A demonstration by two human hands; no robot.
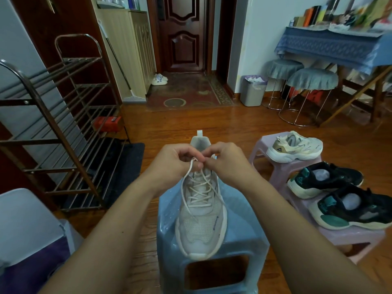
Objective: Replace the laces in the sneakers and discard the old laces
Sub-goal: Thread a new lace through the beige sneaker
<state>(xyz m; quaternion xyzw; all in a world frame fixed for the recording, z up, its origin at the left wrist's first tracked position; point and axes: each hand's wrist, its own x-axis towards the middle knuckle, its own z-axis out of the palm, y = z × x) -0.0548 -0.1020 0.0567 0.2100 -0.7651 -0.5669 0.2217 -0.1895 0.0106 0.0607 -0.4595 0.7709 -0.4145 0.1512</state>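
Observation:
A pale pink sneaker (201,225) stands on a blue plastic stool (239,251), toe toward me. A cream lace (199,194) criss-crosses its eyelets, with loose ends trailing down both sides. My left hand (171,162) and my right hand (227,160) meet above the tongue, and both pinch the lace near the top eyelets. The matching cream sneaker (294,149) sits on a pink stool (261,149) to the right. Two black and teal sneakers (326,179) (352,209) rest on a lower pink stool.
A metal shoe rack (63,128) stands at the left. A grey bin (253,90) with a purple liner sits by the far wall beside two covered stools (311,81). A blue-clothed table (331,45) is at the back right. The floor is wood.

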